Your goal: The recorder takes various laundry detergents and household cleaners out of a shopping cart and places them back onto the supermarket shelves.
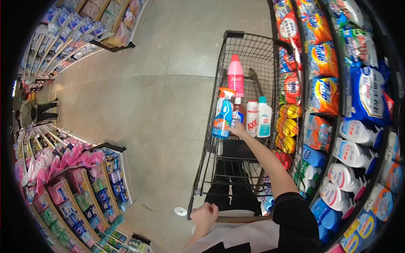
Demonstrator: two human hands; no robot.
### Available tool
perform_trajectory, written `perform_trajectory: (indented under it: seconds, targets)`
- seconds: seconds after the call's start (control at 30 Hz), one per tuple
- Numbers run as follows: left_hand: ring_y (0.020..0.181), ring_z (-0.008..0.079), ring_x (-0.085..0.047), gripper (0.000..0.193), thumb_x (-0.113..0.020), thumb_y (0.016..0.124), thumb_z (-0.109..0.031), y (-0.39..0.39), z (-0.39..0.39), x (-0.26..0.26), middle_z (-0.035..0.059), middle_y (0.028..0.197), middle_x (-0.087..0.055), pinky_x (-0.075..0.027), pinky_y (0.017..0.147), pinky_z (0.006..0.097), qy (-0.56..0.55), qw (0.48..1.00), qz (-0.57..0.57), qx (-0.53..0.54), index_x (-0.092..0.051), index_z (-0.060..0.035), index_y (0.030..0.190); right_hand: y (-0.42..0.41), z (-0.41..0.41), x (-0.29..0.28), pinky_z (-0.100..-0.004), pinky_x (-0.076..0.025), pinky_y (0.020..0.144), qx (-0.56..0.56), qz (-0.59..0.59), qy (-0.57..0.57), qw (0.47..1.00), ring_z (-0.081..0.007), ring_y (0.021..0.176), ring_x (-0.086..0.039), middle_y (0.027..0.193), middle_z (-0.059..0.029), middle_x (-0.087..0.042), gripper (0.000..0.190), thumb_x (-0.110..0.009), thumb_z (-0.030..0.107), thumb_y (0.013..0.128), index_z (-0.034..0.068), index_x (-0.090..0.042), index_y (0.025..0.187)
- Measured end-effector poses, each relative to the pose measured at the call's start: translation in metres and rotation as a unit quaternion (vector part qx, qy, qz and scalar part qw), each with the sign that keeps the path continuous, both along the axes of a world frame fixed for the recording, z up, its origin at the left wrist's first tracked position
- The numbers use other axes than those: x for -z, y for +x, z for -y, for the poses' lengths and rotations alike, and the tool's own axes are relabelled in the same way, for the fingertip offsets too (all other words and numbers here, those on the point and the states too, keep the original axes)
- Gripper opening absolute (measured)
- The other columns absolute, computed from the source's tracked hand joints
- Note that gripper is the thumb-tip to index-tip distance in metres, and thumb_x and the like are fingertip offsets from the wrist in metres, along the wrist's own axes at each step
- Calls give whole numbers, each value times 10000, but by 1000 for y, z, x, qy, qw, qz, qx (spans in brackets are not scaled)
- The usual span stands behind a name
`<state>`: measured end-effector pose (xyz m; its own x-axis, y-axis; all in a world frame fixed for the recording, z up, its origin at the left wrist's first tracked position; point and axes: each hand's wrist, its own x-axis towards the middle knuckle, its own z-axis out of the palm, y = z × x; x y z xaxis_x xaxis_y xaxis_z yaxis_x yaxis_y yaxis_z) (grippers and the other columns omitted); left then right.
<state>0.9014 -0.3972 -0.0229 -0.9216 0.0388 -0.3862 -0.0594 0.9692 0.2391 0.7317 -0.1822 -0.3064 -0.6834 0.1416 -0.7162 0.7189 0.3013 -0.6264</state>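
My right hand point(238, 129) reaches into a black wire shopping cart point(246, 38) and has its fingers against the lower side of a blue trigger spray bottle point(224, 118); its far fingers are hidden. Beside that hand stands a brown bottle point(239, 113), partly covered. A white AXE container point(252, 118) and a white bottle with a teal cap point(264, 118) are to its right. Farther forward lies a pink bottle point(235, 77). Another orange-topped spray bottle point(220, 102) is mostly hidden behind the blue one. My left hand point(205, 214) is curled at the left end of the cart handle point(243, 218).
Shelves close on the right hold Tide bags point(324, 91), yellow bottles point(287, 125) and white spray bottles point(354, 155). A grey tiled floor point(164, 95) runs along the left. Beyond it stand shelves with pink packages point(69, 158). A person point(34, 112) is far left.
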Motion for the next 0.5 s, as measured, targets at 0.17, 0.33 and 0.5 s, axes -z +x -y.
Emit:
perform_trajectory:
  seconds: [0.17, 0.33, 0.5]
  targets:
    - [320, 178, -428, 200, -602, 575, -160, 1, -4, 4, -10, 368, -416, -304, 380, 294, 60, 997, -37, -13, -443, -135, 457, -31, 25, 33, -339, -408, 791, 226, 5, 56, 972, -287, 908, -525, 975, -198, -531, 725, -751, 288, 513, -52, -419, 1060]
    - [327, 172, -416, 191, -592, 561, -158, 2, -4, 5, -20, 389, -417, -280, 370, 296, 53, 998, -22, 0, -424, -137, 474, -35, 34, 57, -311, -446, 703, 194, -26, 95, 976, -231, 810, -567, 916, -147, -569, 558, -753, 244, 528, -21, -508, 954]
    - [325, 173, -405, 186, -586, 558, -155, -2, -6, 4, -21, 404, -422, -282, 368, 287, 63, 997, -43, 25, -417, -133, 485, -26, 19, 53, -286, -454, 687, 247, 24, 106, 963, -187, 753, -577, 855, -106, -592, 476, -752, 170, 532, 6, -541, 926]
